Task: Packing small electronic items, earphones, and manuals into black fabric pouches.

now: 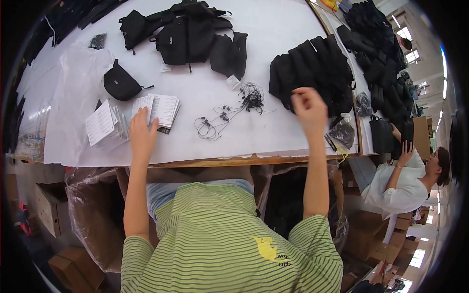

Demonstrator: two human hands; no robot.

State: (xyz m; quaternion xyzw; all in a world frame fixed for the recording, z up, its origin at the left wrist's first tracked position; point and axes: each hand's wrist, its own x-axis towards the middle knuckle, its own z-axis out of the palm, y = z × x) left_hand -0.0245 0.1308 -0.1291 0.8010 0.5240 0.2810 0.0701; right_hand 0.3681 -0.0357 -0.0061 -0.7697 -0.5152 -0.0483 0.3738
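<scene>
My left hand point(142, 131) lies on a stack of white printed hang tags point(164, 108), fingers stretched out over its near left side. A second stack of tags point(101, 123) leans just left of it. My right hand point(310, 110) is raised at the near left side of a row of black bags point(312, 66). Its fingers are curled together and slightly blurred; whatever they hold, if anything, does not show. Between my hands lies a tangle of thin black tag strings point(252, 97), some trailing left. Beyond the left-hand stack sits a small black pouch with a zip point(121, 82).
Several more black bags point(188, 39) lie at the table's far side. Clear plastic sheeting point(73, 97) covers the left part. A bag of black pieces point(343, 132) sits at the right front corner. At right, a co-worker in white point(400, 183) handles black bags at another table.
</scene>
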